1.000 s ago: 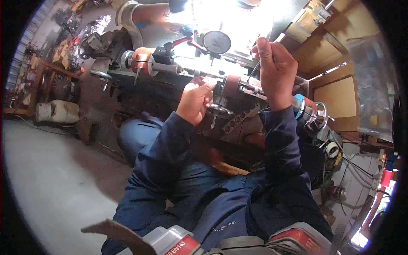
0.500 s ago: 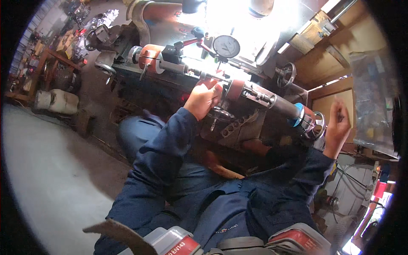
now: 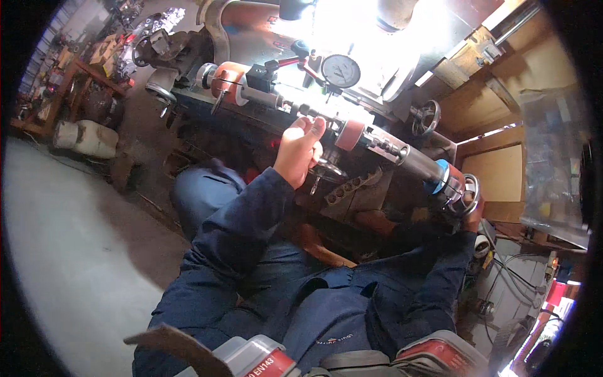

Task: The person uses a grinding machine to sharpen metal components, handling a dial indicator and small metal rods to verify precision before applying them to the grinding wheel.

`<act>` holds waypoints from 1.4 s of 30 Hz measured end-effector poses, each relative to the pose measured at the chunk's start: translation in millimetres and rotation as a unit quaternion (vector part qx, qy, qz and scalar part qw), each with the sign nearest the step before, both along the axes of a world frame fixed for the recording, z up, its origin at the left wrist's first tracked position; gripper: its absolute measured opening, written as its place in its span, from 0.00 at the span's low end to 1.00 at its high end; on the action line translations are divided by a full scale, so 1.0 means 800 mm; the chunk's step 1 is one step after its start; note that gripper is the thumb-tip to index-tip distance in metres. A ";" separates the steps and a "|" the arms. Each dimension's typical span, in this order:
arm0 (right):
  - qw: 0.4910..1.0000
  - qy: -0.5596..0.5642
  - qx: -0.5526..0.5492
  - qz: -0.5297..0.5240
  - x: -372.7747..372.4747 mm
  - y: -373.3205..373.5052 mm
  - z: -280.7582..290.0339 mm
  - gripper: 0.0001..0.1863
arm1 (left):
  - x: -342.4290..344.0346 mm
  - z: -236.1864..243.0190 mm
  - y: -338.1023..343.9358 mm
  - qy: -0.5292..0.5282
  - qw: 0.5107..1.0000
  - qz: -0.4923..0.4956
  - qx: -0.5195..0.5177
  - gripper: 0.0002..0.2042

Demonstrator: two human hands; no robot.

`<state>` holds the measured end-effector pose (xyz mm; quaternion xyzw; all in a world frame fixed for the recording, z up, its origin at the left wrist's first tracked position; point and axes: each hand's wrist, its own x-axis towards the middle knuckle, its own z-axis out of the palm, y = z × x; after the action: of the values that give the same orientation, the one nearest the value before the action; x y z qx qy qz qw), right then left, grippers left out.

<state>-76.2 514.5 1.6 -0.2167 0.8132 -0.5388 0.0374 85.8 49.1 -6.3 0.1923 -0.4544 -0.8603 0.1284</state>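
My left hand (image 3: pixel 299 151) has thumb and fingers closed on the thin steel shaft (image 3: pixel 326 115) of a machine, just left of a reddish-brown wheel (image 3: pixel 348 135). Above it a round dial indicator (image 3: pixel 340 71) sits on a jointed red-and-black arm (image 3: pixel 279 64). An orange-red fitting (image 3: pixel 230 81) holds the shaft's left end. My right hand (image 3: pixel 474 212) is at the chrome handwheel (image 3: pixel 471 185) on the right end, beside a blue-ringed collar (image 3: pixel 438 178), and grips that wheel, its fingers mostly hidden behind it.
A second handwheel (image 3: pixel 424 117) stands behind at the right, near wooden panels (image 3: pixel 493 168) and plastic sheeting (image 3: pixel 553 163). Cables (image 3: pixel 521 270) hang at lower right. At left are a cluttered wooden rack (image 3: pixel 78 88) and pale containers (image 3: pixel 86 138) on the concrete floor (image 3: pixel 75 245).
My right hand has moved from above the middle of the shaft, down and rightward, to the end handwheel. My left hand stays at the shaft. The machine appears slightly higher and shifted in view.
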 end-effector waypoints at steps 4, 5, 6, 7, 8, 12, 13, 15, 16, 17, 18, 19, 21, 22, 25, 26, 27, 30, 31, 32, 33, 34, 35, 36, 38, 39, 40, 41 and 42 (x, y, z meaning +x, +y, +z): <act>0.997 -0.031 0.060 -0.024 -0.001 0.013 -0.020 0.18 | -0.001 0.007 -0.002 0.001 0.999 -0.014 0.029 0.16; 0.995 -0.038 0.088 -0.034 0.000 0.020 -0.026 0.18 | -0.002 0.006 -0.002 0.002 0.999 -0.020 0.041 0.15; 0.991 -0.049 0.121 -0.043 0.002 0.029 -0.030 0.18 | -0.003 0.007 -0.002 0.003 0.999 -0.021 0.042 0.15; 0.986 -0.063 0.149 -0.040 0.004 0.033 -0.040 0.17 | -0.001 0.009 -0.003 -0.001 0.999 -0.021 0.044 0.15; 0.978 -0.073 0.191 -0.038 0.007 0.041 -0.041 0.17 | -0.001 0.010 -0.003 -0.002 0.998 -0.024 0.050 0.15; 0.935 -0.103 0.338 -0.033 0.027 0.073 -0.023 0.17 | -0.005 0.008 0.000 0.001 0.998 -0.029 0.051 0.15; 0.934 -0.100 0.340 -0.039 0.030 0.067 -0.012 0.17 | -0.003 0.007 -0.001 -0.003 0.998 -0.026 0.050 0.14; 0.945 -0.040 0.312 -0.094 0.050 0.048 0.023 0.19 | -0.006 0.006 0.000 -0.004 0.998 -0.030 0.052 0.14; 0.950 0.020 0.280 -0.139 0.060 0.019 0.053 0.21 | -0.003 0.004 -0.003 -0.005 0.998 -0.030 0.052 0.14; 0.934 0.057 0.311 -0.166 0.066 -0.010 0.092 0.20 | -0.004 0.003 -0.002 -0.005 0.998 -0.036 0.051 0.14; 0.916 0.091 0.340 -0.195 0.063 -0.038 0.119 0.18 | -0.006 0.005 0.001 -0.008 0.998 -0.040 0.048 0.14; 0.914 0.089 0.342 -0.200 0.057 -0.054 0.127 0.18 | -0.008 0.007 0.002 -0.007 0.998 -0.041 0.052 0.13; 0.953 0.185 0.146 -0.193 0.042 -0.088 0.141 0.17 | -0.008 0.008 0.001 -0.004 0.997 -0.047 0.060 0.12; 0.962 0.187 0.146 -0.133 0.039 -0.121 0.150 0.13 | -0.008 0.007 0.000 -0.003 0.997 -0.048 0.053 0.12; 0.971 0.172 0.160 0.054 0.038 -0.230 0.170 0.09 | -0.007 0.004 -0.003 -0.008 0.997 -0.061 0.056 0.09; 0.975 0.152 0.129 0.096 0.034 -0.262 0.159 0.08 | -0.007 0.002 -0.004 0.008 0.996 -0.051 0.067 0.08; 0.977 0.134 0.102 0.134 0.030 -0.286 0.148 0.07 | -0.010 0.001 -0.002 0.026 0.995 -0.045 0.083 0.08; 0.971 0.086 0.112 0.191 0.024 -0.330 0.127 0.04 | -0.014 0.000 -0.003 0.027 0.994 -0.057 0.093 0.07; 0.972 0.082 0.115 0.186 0.021 -0.337 0.115 0.04 | -0.014 0.002 -0.004 0.026 0.993 -0.057 0.095 0.07; 0.973 0.077 0.119 0.181 0.019 -0.342 0.106 0.04 | -0.013 0.006 -0.006 0.012 0.993 -0.064 0.096 0.06; 0.973 0.077 0.122 0.182 0.018 -0.343 0.098 0.04 | -0.012 0.009 -0.006 -0.003 0.993 -0.071 0.098 0.06; 0.972 0.094 0.114 0.185 0.017 -0.344 0.092 0.04 | -0.012 0.008 -0.006 -0.002 0.992 -0.070 0.101 0.06; 0.970 0.112 0.106 0.188 0.017 -0.346 0.089 0.03 | -0.013 0.008 -0.006 0.007 0.992 -0.073 0.104 0.06; 0.969 0.112 0.110 0.188 0.016 -0.346 0.090 0.03 | -0.013 0.007 -0.006 0.016 0.991 -0.076 0.108 0.05; 0.965 0.107 0.122 0.207 0.015 -0.348 0.092 0.03 | -0.012 0.004 -0.010 0.018 0.990 -0.083 0.115 0.05; 0.964 0.106 0.125 0.208 0.015 -0.349 0.093 0.03 | -0.011 0.002 -0.011 0.022 0.988 -0.092 0.121 0.05; 0.963 0.107 0.124 0.214 0.013 -0.349 0.096 0.03 | -0.011 0.001 -0.011 0.023 0.988 -0.091 0.124 0.05; 0.961 0.108 0.124 0.220 0.013 -0.351 0.097 0.02 | -0.011 0.000 -0.011 0.020 0.988 -0.088 0.125 0.05; 0.960 0.109 0.129 0.222 0.013 -0.352 0.097 0.02 | -0.011 -0.002 -0.011 0.017 0.988 -0.085 0.126 0.05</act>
<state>-65.7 233.2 78.8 -0.4423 0.8063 -0.3810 0.0949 77.0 40.5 -7.7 0.1528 -0.3550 -0.9215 0.0371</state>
